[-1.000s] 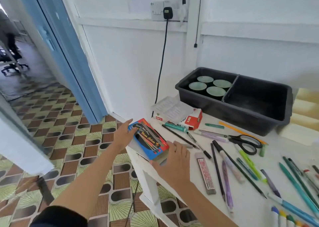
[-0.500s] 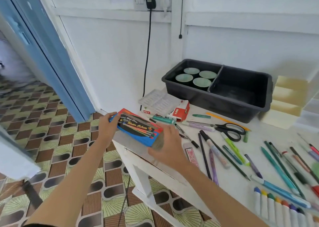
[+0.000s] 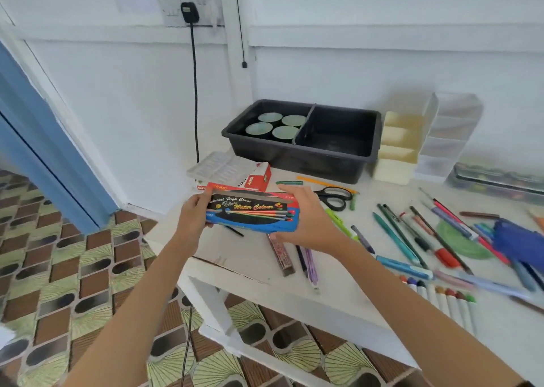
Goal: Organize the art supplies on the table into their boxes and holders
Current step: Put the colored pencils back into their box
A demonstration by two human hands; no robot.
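**Water-colour box held in both hands over the bench**

The water-colour box (image 3: 250, 213), blue and red with its printed face turned up toward the camera, sits between the person's two hands over the left part of the white bench (image 3: 250, 260). The left hand (image 3: 192, 215) has its grip clamped on the box's left end, and the right hand (image 3: 309, 224) is clamped on the right end, fingers over the top edge and thumb underneath.

Just behind the box lies a red and white carton (image 3: 260, 177). Scissors (image 3: 335, 198) lie near the right hand. Loose pens and pencils (image 3: 394, 239) are scattered across the bench to the right, with a row of markers (image 3: 441, 298) near the front edge.

At the back stands a black tray (image 3: 303, 159) with four round green-topped pots (image 3: 276, 126) in its left compartment. Beside it are a pale yellow stepped holder (image 3: 400, 142) and a clear holder (image 3: 450, 133).
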